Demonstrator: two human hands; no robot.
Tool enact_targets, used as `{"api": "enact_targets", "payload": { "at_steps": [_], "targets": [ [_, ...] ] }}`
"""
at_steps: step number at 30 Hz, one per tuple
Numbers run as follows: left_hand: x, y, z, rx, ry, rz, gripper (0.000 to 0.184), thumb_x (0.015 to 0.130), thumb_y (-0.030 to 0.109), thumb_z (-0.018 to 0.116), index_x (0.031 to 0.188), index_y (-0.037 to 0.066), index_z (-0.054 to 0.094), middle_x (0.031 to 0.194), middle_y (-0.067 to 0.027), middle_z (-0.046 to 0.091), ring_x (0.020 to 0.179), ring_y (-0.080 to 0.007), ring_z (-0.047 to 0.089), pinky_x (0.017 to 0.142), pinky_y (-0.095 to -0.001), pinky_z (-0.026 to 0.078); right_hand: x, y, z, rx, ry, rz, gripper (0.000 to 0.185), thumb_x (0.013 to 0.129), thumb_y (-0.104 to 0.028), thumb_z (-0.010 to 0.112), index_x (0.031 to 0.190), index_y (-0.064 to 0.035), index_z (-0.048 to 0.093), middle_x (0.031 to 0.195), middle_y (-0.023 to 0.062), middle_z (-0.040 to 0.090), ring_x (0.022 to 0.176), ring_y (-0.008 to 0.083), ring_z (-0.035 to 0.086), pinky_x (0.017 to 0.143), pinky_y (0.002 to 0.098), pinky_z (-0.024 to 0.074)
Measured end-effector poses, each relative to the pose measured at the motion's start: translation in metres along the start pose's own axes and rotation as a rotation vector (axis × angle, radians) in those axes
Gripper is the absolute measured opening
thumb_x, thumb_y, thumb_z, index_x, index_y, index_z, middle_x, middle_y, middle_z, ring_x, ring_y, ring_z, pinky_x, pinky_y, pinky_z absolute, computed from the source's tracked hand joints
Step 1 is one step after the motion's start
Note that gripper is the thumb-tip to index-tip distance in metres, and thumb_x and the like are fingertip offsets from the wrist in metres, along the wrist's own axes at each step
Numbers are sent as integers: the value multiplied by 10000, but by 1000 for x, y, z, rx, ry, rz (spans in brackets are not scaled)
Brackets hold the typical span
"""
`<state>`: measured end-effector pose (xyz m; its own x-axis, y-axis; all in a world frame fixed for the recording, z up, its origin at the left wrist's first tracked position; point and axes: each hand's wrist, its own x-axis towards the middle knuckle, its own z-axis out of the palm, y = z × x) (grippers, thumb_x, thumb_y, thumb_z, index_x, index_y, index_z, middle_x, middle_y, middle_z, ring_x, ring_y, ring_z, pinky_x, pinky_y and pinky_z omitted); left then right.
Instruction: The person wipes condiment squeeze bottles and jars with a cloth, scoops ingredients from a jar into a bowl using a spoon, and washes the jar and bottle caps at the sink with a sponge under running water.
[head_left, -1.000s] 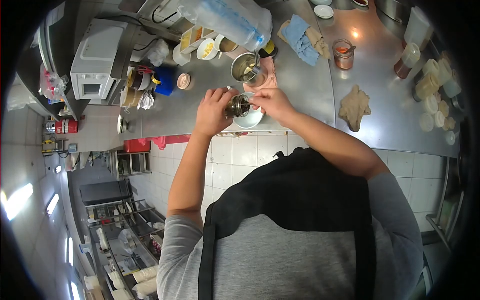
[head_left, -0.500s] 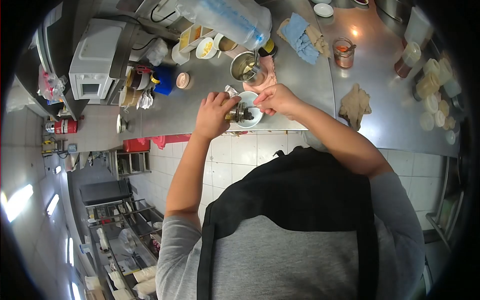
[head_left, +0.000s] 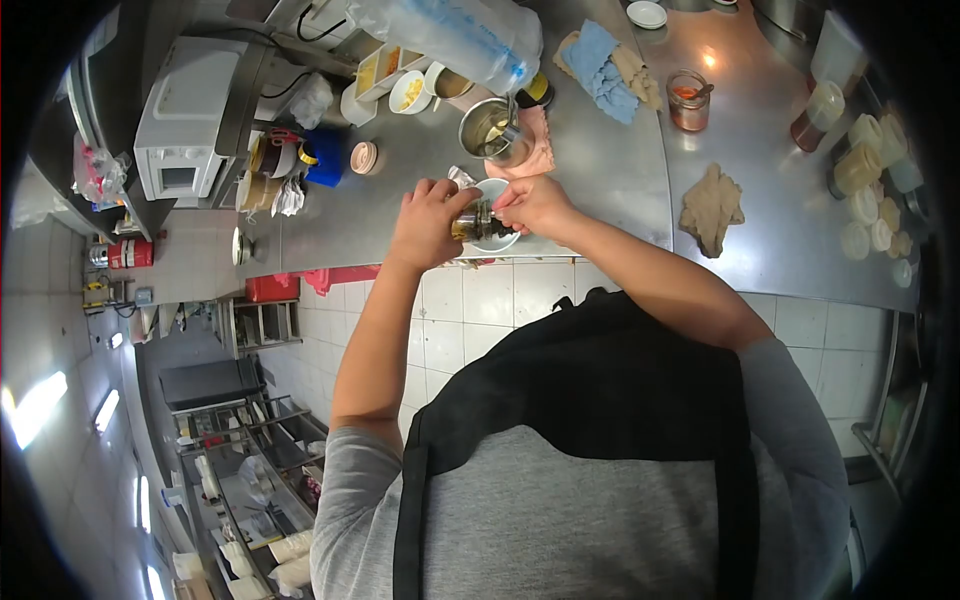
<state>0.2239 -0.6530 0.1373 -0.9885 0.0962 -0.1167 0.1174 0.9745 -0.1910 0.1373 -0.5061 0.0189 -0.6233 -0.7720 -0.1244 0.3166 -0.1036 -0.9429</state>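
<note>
My left hand (head_left: 425,222) is closed around a small glass jar (head_left: 468,224), tipped on its side with its mouth to the right. Dark contents show at the jar's mouth. My right hand (head_left: 538,207) pinches a thin metal utensil at that mouth; its working end is hidden, so I cannot tell its exact kind. Under the jar and fingers stands a white bowl (head_left: 492,187), partly covered by my hands. Just beyond it, a steel pot (head_left: 484,128) with a utensil in it rests on a pink cloth (head_left: 540,150).
A large plastic bag (head_left: 450,40) lies at the back, near white bowls of food (head_left: 408,92). Right of centre are a blue cloth (head_left: 600,70), a jar of red sauce (head_left: 689,105) and a beige rag (head_left: 711,210). Several bottles stand far right. A microwave (head_left: 185,120) is left.
My right hand has moved left, closer to the jar's mouth, and now covers more of the utensil and bowl. The left hand still holds the jar tipped in nearly the same spot.
</note>
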Motion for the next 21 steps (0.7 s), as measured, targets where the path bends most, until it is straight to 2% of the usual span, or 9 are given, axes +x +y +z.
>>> {"api": "enact_targets", "payload": {
  "at_steps": [4, 7, 10, 16, 21],
  "targets": [
    [-5, -8, 1, 13, 77, 33, 696, 514, 67, 695, 1167, 266, 560, 1063, -16, 533, 1019, -265, 486, 810, -406, 419, -14, -11, -22, -255, 20, -47, 105, 767, -58, 685, 855, -8, 659, 710, 68, 650, 554, 109, 582, 526, 230, 483],
    [-6, -7, 0, 24, 106, 46, 673, 530, 48, 682, 1154, 273, 566, 1044, -3, 530, 1024, -250, 482, 797, -407, 406, -18, -20, -26, 37, -5, 87, 89, 763, -54, 685, 839, -14, 664, 700, 60, 648, 559, 106, 584, 521, 230, 486],
    [-4, 0, -6, 67, 111, 73, 680, 528, 48, 689, 1155, 280, 564, 1054, 10, 529, 1025, -241, 481, 789, -406, 396, -12, -16, -9, 186, -98, 171, 73, 761, -40, 673, 829, -16, 667, 693, 54, 646, 557, 100, 581, 511, 230, 484],
    [-6, -5, -2, 120, 96, 65, 706, 507, 54, 703, 1155, 294, 558, 1054, 24, 526, 1029, -230, 479, 786, -400, 380, -28, -30, -31, -224, -22, 81, 94, 748, -48, 678, 835, -11, 672, 689, 47, 648, 561, 88, 583, 512, 237, 485],
    [-4, -1, -6, 82, 16, 36, 652, 519, 65, 686, 1124, 282, 574, 1000, 0, 533, 996, -242, 489, 792, -408, 374, -15, -14, -9, -101, -3, -12, 110, 740, -61, 686, 839, -13, 678, 686, 44, 656, 575, 88, 599, 524, 245, 486]
  ]
}}
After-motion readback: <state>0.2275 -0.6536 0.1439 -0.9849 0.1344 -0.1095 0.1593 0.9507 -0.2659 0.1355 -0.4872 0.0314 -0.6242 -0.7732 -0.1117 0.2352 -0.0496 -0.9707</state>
